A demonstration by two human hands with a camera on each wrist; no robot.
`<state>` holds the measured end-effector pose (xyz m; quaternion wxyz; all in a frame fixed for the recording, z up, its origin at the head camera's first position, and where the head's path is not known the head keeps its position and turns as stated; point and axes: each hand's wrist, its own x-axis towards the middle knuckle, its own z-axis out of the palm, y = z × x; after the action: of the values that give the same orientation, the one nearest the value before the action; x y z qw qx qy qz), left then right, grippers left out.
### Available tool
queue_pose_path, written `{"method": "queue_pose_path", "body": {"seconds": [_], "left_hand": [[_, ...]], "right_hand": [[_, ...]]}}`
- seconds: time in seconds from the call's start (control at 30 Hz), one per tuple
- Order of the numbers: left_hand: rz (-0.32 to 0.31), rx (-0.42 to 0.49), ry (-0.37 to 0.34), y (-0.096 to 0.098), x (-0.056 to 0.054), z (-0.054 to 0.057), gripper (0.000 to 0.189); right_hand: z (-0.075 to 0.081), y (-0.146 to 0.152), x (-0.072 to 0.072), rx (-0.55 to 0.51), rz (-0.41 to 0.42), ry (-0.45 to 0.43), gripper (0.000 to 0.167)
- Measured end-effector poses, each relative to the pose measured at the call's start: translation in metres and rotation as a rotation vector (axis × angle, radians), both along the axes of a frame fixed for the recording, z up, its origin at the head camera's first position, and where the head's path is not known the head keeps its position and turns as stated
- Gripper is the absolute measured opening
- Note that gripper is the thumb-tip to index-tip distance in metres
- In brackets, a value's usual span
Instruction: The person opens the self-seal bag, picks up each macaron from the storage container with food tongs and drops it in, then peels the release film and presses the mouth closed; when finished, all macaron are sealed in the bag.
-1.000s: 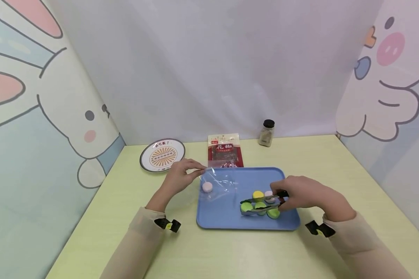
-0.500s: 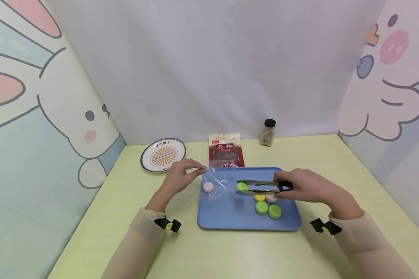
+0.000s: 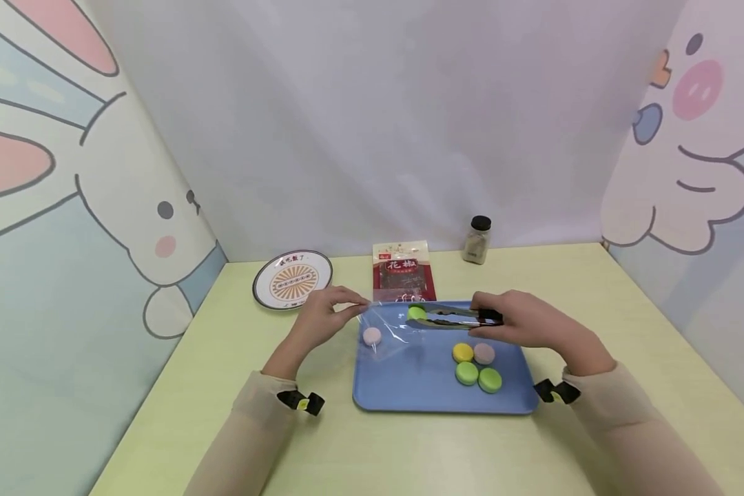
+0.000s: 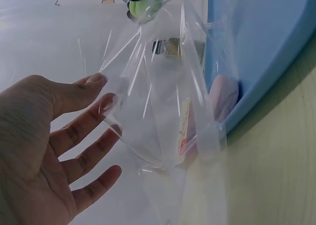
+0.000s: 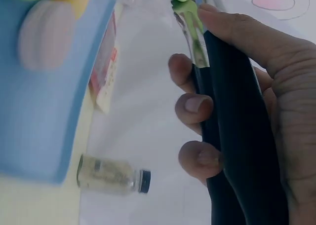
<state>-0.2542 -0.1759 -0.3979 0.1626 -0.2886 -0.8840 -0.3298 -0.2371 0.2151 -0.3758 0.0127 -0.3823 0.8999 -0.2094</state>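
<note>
My left hand (image 3: 324,317) pinches the edge of a clear plastic bag (image 4: 148,96) between thumb and fingertips over the tray's left side. The bag's mouth gapes in the left wrist view. A pale pink macaron (image 3: 372,336) shows through the film at the bag's lower part. Around the black handles of metal tongs (image 5: 237,121), my right hand (image 3: 530,324) is curled. The tongs' tips clasp a green macaron (image 3: 417,313), held up by the bag's right side. On the blue tray (image 3: 409,394) lie a yellow macaron (image 3: 463,353), another pink one (image 3: 484,354) and two green macarons (image 3: 479,376).
Behind the tray lies a red spice packet (image 3: 403,272), partly covered by the bag. A patterned plate (image 3: 293,279) sits at the back left, and a black-capped glass jar (image 3: 477,241) stands at the back right. Printed cloth walls enclose the table (image 3: 434,455).
The tongs have lifted a green macaron off the tray and carried it leftward and back to the bag. My left hand has stayed nearly still, holding the bag.
</note>
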Motion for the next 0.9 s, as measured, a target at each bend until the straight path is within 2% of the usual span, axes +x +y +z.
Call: {"method": "queue_pose_path", "body": {"seconds": [0.17,0.43,0.67,0.9], "left_hand": [[-0.001,-0.002,0.005,0.001,-0.002,0.0,0.011],[0.002,0.042,0.017,0.004,0.0,0.0,0.014],[-0.022,0.074,0.053,0.007,-0.001,-0.001,0.013],[-0.021,0.097,-0.007,0.006,0.002,0.0,0.013]], "right_hand": [[0.003,-0.032,-0.015,0.045,0.031,-0.087,0.03],[0.003,-0.076,-0.029,0.04,0.124,-0.073,0.029],[-0.001,-0.082,-0.033,0.035,0.121,-0.073,0.035],[-0.004,-0.087,-0.034,0.026,0.112,-0.054,0.035]]}}
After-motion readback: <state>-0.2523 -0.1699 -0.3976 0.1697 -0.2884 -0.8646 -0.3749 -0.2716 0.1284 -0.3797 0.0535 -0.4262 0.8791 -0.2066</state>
